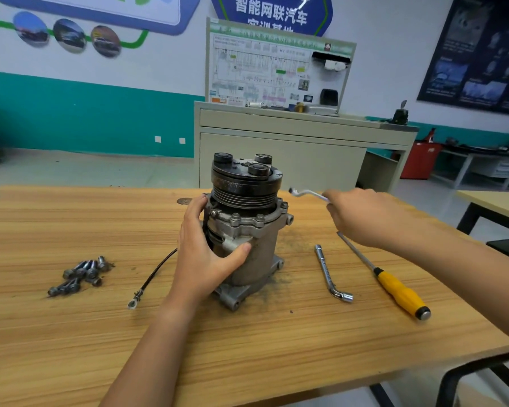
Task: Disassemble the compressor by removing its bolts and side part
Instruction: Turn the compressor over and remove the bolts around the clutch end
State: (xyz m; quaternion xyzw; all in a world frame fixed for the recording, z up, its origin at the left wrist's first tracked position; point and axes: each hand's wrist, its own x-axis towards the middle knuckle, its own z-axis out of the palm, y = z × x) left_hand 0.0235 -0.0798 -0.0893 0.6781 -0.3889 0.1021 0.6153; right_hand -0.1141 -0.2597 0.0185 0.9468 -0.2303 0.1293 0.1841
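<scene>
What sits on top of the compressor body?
A black grooved pulley with three round black caps. The left hand covers one flank of the compressor, hiding it.

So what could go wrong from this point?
The compressor stands on end, steadied only by the left hand; torque from the offset wrench in the right hand might tip it. That arm crosses above the yellow-handled screwdriver and could sweep it off the table. The loose bolts could roll away.
</scene>
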